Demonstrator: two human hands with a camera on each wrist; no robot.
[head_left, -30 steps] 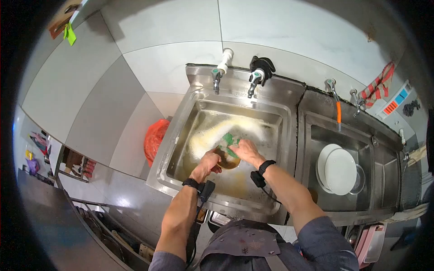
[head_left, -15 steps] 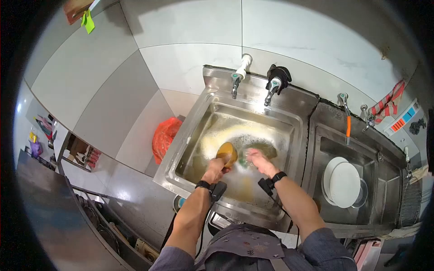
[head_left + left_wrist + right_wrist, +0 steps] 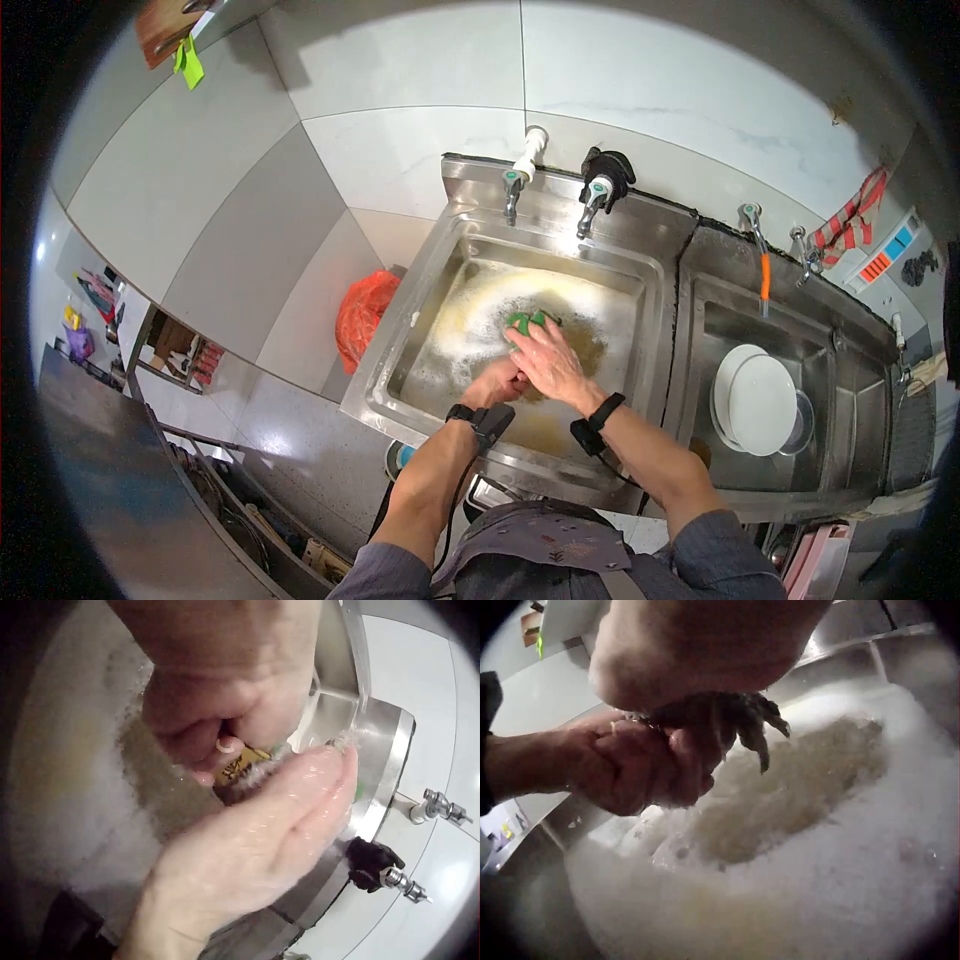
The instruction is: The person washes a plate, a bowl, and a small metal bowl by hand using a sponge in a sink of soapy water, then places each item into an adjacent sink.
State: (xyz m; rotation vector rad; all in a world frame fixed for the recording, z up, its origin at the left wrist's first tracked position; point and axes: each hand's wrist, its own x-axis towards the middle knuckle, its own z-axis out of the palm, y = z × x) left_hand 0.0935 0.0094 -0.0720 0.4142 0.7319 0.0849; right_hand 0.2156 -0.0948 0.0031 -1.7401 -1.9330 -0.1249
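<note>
In the left wrist view, my left hand (image 3: 225, 697) grips a small yellow-brown bowl (image 3: 246, 760) with dark markings, its fingers curled at the edge. Most of the bowl is hidden by the two hands. My right hand (image 3: 548, 362) lies over it, holding a green scrubbing cloth (image 3: 530, 320) that sticks out past the fingertips. Seen from the right wrist, ragged ends of the cloth (image 3: 754, 735) hang beside the left hand. Both hands are wet and close together above the foamy water (image 3: 480, 300) in the left sink (image 3: 655, 330).
Two taps stand behind the left sink, and a black glove (image 3: 608, 172) hangs at the right one. White plates (image 3: 762, 405) and a clear bowl (image 3: 800, 425) sit in the right-hand sink. A red plastic bag (image 3: 366, 318) is left of the sinks.
The hands parted half a second ago, with the bowl tilted in the left and the right low at the water. Now the right hand is back over the bowl with the green cloth.
</note>
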